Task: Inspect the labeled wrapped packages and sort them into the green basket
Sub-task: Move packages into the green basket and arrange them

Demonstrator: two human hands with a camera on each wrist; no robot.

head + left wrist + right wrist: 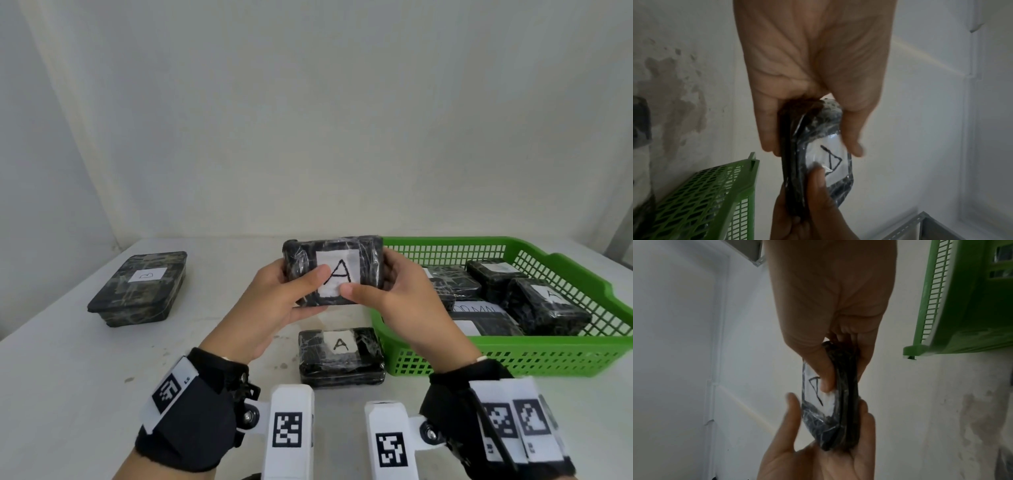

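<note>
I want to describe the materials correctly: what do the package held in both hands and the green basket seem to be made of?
Held package: dark block under clear glossy film, probably plastic wrap, judging by white creases and glints. Its white label looks like matt paper with a handwritten A. What is inside cannot be told.
Green basket: looks like rigid moulded plastic, uniform colour, lattice walls, smooth rim.

Both hands, left (274, 301) and right (404, 301), raised, thumbs forward, fingers curled, gripping.

We count three wrapped packages outside the basket: one held up (332, 270), two on the table (340, 358) (138, 287). One green basket (445, 253) holds at least four more packages (548, 310).
</note>
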